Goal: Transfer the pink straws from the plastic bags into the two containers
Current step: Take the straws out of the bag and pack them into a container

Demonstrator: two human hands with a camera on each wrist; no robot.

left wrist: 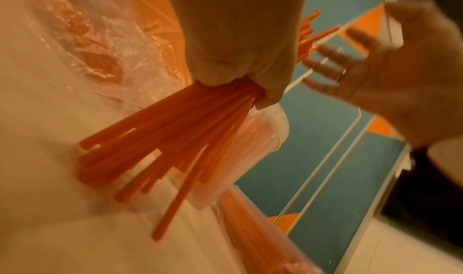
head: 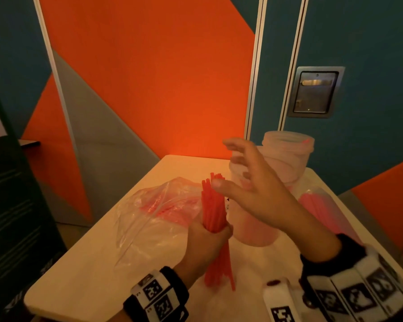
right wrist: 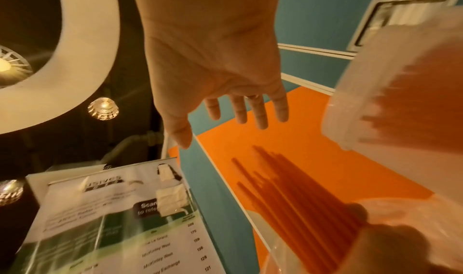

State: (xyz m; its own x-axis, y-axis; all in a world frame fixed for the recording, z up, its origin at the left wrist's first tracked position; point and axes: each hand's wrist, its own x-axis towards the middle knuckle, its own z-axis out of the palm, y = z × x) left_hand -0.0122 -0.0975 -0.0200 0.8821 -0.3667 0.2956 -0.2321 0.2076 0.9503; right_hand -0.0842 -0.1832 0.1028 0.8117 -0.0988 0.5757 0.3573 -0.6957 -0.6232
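Table is small: your left hand fists uneven straws, right hand spread empty, so strays may snag the jar rim.

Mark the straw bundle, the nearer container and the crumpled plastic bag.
straw bundle (head: 213, 205): head view, shafts above the gripping left hand (head: 206, 247).
nearer container (head: 254, 231): head view, lower wall.
crumpled plastic bag (head: 154, 219): head view, clear middle.

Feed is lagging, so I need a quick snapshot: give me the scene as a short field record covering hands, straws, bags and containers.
left hand: grips a bundle of pink straws, upright, lower ends on the table
right hand: open, fingers spread, above the straw tops, holding nothing
plastic bag: crumpled, left of the bundle, some straws inside
containers: near container and far container, both translucent, upright
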